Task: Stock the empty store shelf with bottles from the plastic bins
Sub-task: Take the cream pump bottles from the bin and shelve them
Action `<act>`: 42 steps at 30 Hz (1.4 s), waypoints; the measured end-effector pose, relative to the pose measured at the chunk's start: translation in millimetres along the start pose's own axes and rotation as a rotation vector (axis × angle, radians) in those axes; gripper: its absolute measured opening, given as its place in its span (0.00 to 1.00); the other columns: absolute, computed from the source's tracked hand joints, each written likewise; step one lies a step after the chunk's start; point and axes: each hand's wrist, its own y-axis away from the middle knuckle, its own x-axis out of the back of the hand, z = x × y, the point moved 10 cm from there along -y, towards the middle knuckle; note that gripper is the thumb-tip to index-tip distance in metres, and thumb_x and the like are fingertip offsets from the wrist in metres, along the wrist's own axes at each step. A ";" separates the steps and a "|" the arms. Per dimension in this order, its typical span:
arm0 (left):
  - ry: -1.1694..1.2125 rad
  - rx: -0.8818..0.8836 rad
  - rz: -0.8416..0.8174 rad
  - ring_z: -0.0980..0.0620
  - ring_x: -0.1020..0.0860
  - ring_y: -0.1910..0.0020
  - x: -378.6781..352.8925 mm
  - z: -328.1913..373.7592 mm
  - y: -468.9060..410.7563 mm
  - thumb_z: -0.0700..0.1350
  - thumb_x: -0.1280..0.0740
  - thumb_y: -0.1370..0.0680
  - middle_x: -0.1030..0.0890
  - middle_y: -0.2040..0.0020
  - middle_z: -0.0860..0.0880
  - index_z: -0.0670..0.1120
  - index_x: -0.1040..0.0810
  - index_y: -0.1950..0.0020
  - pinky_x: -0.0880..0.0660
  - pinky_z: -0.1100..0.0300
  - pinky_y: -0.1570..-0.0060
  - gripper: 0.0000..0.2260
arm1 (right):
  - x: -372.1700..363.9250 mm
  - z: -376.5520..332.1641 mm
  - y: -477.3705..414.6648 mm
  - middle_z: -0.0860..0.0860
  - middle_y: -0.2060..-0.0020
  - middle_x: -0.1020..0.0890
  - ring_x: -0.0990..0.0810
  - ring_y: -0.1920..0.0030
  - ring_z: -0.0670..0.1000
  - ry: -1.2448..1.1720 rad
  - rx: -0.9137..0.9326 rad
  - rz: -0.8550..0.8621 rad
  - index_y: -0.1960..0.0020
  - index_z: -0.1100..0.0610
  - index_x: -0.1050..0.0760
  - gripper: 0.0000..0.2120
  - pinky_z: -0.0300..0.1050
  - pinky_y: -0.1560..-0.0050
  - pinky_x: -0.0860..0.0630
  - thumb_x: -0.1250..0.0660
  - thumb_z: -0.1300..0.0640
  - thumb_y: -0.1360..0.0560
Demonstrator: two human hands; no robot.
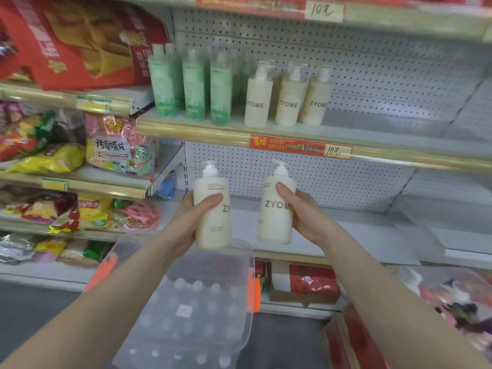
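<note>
Above the grip, an upper shelf (386, 126) filled only at its left part: green bottles (194, 86), then cream bottles (288, 102), then bare board running off up and to the right. Behind the grip, a lower shelf (359, 230) with a bare board. Below the grip, a clear plastic bin (202, 302) with round bottle tops showing through it. Left hand (186, 222) wrapped round a left pump bottle (213, 225), thumb across its front; right hand (306, 214) wrapped round a right pump bottle (275, 217), thumb high near the shoulder. Both upright, apart from each other, resting on nothing, held before the lower shelf and over the far end of the bin. Likely to snag a pump head under the gold rail (191, 131) if raised straight up, given how that rail juts out above the grip. Could topple the cream row if set down hard against its right end, tall and narrow as those bottles look. Might also slip: smooth sides, one hand apiece, no spare hand for steadying. As to edges, rail and price strip (300, 147) directly overhead, snack bags (119, 147) near the left grip, pegboard wall behind. Plenty of open room up and right of the right grip.
</note>
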 end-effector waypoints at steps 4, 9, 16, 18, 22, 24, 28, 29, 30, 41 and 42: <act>-0.121 -0.083 -0.028 0.47 0.17 0.49 -25.2 40.9 -12.2 0.58 0.24 0.40 0.16 0.47 0.45 0.46 0.25 0.38 0.21 0.52 0.54 0.33 | 32.5 -46.5 1.4 0.56 0.47 0.16 0.17 0.47 0.57 0.084 0.100 0.051 0.38 0.60 0.25 0.29 0.57 0.45 0.21 0.28 0.45 0.33; -0.250 -0.150 -0.034 0.47 0.17 0.47 -65.4 73.0 -36.6 0.61 0.24 0.41 0.16 0.46 0.48 0.48 0.22 0.42 0.24 0.42 0.42 0.32 | 84.3 -99.0 -11.2 0.53 0.47 0.16 0.16 0.47 0.55 0.155 0.202 0.124 0.38 0.57 0.26 0.24 0.59 0.43 0.21 0.27 0.47 0.29; -0.247 -0.207 0.010 0.50 0.18 0.45 -129.8 92.9 -74.8 0.60 0.22 0.41 0.17 0.44 0.51 0.51 0.21 0.41 0.25 0.45 0.40 0.32 | 154.2 -170.3 -42.3 0.52 0.45 0.19 0.17 0.48 0.52 0.296 0.341 0.224 0.38 0.56 0.30 0.27 0.55 0.47 0.20 0.24 0.47 0.31; -0.227 -0.214 0.044 0.49 0.18 0.46 -144.0 96.0 -87.7 0.58 0.22 0.40 0.16 0.46 0.51 0.49 0.21 0.42 0.23 0.47 0.42 0.29 | 169.7 -191.1 -53.2 0.51 0.47 0.19 0.17 0.49 0.50 0.343 0.405 0.262 0.39 0.55 0.30 0.27 0.51 0.49 0.20 0.24 0.46 0.31; -0.197 -0.236 0.089 0.50 0.17 0.49 -166.8 101.9 -113.7 0.51 0.23 0.34 0.15 0.48 0.50 0.48 0.20 0.44 0.23 0.47 0.43 0.21 | 192.0 -224.6 -84.3 0.48 0.47 0.19 0.18 0.49 0.47 0.379 0.496 0.305 0.39 0.51 0.30 0.29 0.46 0.51 0.21 0.23 0.43 0.33; -0.193 -0.249 0.128 0.49 0.17 0.48 -171.2 104.5 -125.8 0.49 0.24 0.32 0.16 0.48 0.49 0.47 0.20 0.43 0.23 0.45 0.43 0.19 | 196.2 -235.1 -103.0 0.46 0.47 0.19 0.19 0.50 0.45 0.412 0.510 0.300 0.38 0.50 0.30 0.29 0.43 0.54 0.23 0.24 0.42 0.33; -0.185 -0.273 0.215 0.47 0.18 0.47 -173.8 107.5 -146.4 0.47 0.25 0.29 0.17 0.46 0.47 0.46 0.22 0.41 0.23 0.43 0.43 0.18 | 193.8 -240.1 -147.8 0.46 0.47 0.20 0.20 0.48 0.47 0.432 0.508 0.246 0.39 0.51 0.30 0.27 0.49 0.47 0.22 0.24 0.43 0.32; -0.182 -0.271 0.233 0.46 0.18 0.47 -174.3 107.7 -150.4 0.46 0.26 0.29 0.17 0.46 0.47 0.46 0.23 0.41 0.23 0.42 0.43 0.18 | 192.1 -239.5 -159.0 0.46 0.47 0.20 0.20 0.47 0.47 0.436 0.505 0.231 0.40 0.50 0.31 0.26 0.51 0.45 0.22 0.24 0.44 0.32; -0.178 -0.268 0.249 0.46 0.18 0.47 -174.2 108.1 -154.2 0.46 0.27 0.28 0.17 0.46 0.46 0.46 0.23 0.40 0.24 0.42 0.42 0.17 | 189.5 -238.7 -168.4 0.46 0.47 0.21 0.21 0.47 0.48 0.440 0.505 0.216 0.40 0.50 0.31 0.26 0.51 0.44 0.22 0.24 0.44 0.31; -0.266 -0.288 0.284 0.47 0.18 0.47 -174.2 121.8 -187.7 0.51 0.29 0.34 0.17 0.47 0.48 0.49 0.23 0.42 0.23 0.41 0.44 0.21 | 182.1 -237.6 -225.2 0.47 0.43 0.25 0.23 0.47 0.50 0.645 0.593 0.182 0.29 0.49 0.39 0.33 0.45 0.49 0.27 0.26 0.49 0.28; -0.266 -0.294 0.281 0.47 0.18 0.47 -175.2 123.4 -190.9 0.51 0.28 0.34 0.17 0.47 0.49 0.49 0.23 0.42 0.23 0.42 0.43 0.21 | 182.8 -240.0 -228.1 0.48 0.40 0.26 0.23 0.45 0.51 0.675 0.608 0.190 0.29 0.49 0.39 0.33 0.46 0.48 0.26 0.26 0.48 0.28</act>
